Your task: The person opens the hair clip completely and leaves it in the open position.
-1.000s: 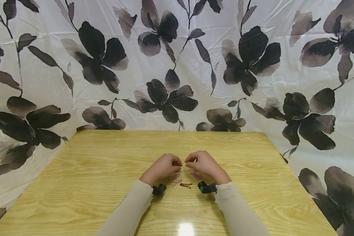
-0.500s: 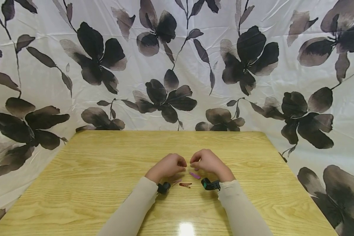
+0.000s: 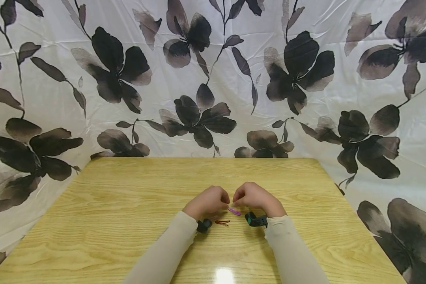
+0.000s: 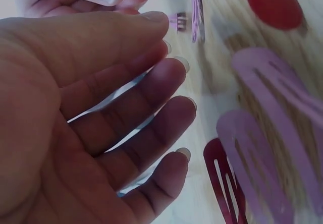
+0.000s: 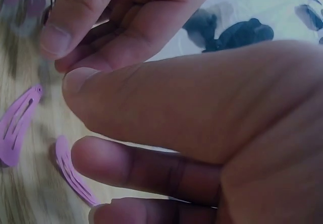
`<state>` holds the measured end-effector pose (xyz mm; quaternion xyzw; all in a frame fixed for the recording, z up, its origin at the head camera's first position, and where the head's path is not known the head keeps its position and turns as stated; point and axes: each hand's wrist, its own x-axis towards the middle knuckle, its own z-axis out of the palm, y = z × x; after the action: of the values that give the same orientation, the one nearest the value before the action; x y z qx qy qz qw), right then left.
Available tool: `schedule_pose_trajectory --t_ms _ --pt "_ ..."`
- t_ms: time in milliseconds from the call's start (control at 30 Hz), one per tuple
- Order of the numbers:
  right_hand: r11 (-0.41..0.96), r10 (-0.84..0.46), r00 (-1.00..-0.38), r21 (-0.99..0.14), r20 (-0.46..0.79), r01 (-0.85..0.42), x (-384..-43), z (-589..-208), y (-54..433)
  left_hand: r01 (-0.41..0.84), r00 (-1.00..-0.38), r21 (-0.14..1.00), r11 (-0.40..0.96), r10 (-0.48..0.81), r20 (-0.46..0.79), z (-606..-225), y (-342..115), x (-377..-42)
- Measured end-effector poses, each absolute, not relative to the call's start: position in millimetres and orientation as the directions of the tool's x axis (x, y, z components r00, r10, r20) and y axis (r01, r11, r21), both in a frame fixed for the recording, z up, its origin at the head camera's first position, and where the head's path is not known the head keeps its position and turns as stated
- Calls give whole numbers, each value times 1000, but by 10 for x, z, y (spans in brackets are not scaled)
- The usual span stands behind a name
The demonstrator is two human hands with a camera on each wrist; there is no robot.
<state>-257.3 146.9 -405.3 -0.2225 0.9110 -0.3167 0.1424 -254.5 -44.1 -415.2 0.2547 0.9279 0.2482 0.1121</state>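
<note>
Several snap hair clips lie on the table between and below my hands. In the head view, a purple hair clip (image 3: 234, 212) lies just under the fingertips, with red hair clips (image 3: 222, 223) nearer me. My left hand (image 3: 209, 200) hovers at the left of the purple clip, fingers loosely bent. Its thumb lies near the index finger, and I see nothing held. Opposite it, my right hand (image 3: 257, 197) is bent the same way, its fingertips close to the left hand's. A pink hair clip (image 5: 73, 171) shows below the right fingers in the right wrist view.
Pink hair clips (image 4: 265, 77) and a dark red hair clip (image 4: 222, 178) sit near the left hand. The wood-grain table (image 3: 135, 189) stretches around both arms. A floral cloth (image 3: 248, 98) hangs behind the table. Black wrist cameras (image 3: 255, 219) hang low over the tabletop.
Both hands have shifted to the right, the left one further, so they now come together above the purple hair clip. The clips on the table appear to stay in place.
</note>
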Motion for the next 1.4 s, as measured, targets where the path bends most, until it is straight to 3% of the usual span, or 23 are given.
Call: schedule_pose_trajectory --t_ms 600,1400 --pt "755 -470 -855 -601 -218 -262 -2531 -4081 1499 426 -840 498 755 535 -92 -4143 -318 -2519" --pt "785 -465 -855 -554 -228 -279 -2520 -4166 1463 421 -843 497 759 529 -94 -4244 -306 -2554"
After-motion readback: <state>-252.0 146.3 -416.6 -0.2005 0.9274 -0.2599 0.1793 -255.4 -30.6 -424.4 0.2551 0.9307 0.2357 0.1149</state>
